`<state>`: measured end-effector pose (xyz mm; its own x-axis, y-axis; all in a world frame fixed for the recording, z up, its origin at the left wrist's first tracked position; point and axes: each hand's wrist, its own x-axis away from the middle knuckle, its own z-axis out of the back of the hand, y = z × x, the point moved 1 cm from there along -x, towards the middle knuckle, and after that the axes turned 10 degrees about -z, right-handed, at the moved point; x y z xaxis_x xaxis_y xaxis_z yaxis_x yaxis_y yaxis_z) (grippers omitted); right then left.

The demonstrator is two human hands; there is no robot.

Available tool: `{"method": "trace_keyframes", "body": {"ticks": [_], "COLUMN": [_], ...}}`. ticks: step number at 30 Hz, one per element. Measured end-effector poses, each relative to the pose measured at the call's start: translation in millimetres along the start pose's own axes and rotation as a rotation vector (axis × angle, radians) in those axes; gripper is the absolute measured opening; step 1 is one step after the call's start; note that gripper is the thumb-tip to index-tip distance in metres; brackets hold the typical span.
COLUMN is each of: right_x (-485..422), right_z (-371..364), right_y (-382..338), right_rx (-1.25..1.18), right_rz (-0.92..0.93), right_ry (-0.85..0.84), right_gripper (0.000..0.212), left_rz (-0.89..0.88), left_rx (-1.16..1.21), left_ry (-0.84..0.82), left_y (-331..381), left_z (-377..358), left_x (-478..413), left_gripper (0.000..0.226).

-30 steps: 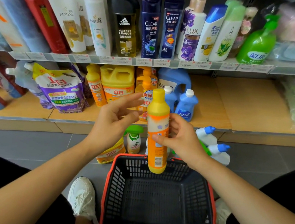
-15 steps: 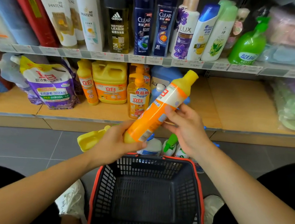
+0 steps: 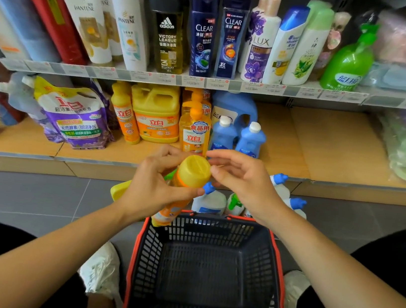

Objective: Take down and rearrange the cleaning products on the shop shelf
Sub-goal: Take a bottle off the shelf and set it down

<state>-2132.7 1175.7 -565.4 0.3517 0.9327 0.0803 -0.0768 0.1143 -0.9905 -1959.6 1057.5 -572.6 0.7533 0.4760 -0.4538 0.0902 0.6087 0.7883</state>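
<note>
My left hand (image 3: 150, 188) grips the body of an orange dish-soap bottle (image 3: 194, 172), which tilts so that its yellow cap faces me, above the far rim of the basket. My right hand (image 3: 244, 183) is at the cap's right edge, thumb and forefinger pinching it. On the lower shelf (image 3: 327, 150) stand more orange and yellow detergent bottles (image 3: 156, 118), a purple refill pouch (image 3: 76, 117) and blue bottles (image 3: 251, 139). Shampoos (image 3: 203, 31) fill the upper shelf.
A black basket with a red rim (image 3: 211, 233) sits on the grey floor between my white shoes (image 3: 102, 270), nothing in it. White spray bottles with blue caps (image 3: 209, 201) and a yellow bottle (image 3: 119, 190) stand on the floor behind it. Bare shelf board lies at right.
The bottle went from upright in my right hand to tilted in both hands. Now my left hand carries it with the cap swung toward me, and my right hand has slid up to the cap.
</note>
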Motion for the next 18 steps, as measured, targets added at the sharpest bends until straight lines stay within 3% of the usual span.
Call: {"method": "trace_keyframes", "body": {"ticks": [3,6,13,18], "right_x": [5,9,14,10], "right_z": [-6,-12,-17,-10], "right_y": [-6,-9,-14,-16], "right_rx": [0.084,0.214,0.245,0.135], "right_rz": [0.051,0.093,0.132,0.101], "right_ry": [-0.040,0.028,0.171,0.133], "right_gripper": [0.044,0.050,0.040,0.029], "left_rz": [-0.009,-0.033,-0.101,-0.073], "left_rx": [0.092,0.072,-0.099,-0.075], "left_ry": [-0.052,-0.023,-0.022,-0.027], "left_y": [2,6,13,14], "left_z": [-2,-6,-13,-12], "left_x": [3,3,4,2], "left_gripper": [0.056,0.052,0.046,0.066]}}
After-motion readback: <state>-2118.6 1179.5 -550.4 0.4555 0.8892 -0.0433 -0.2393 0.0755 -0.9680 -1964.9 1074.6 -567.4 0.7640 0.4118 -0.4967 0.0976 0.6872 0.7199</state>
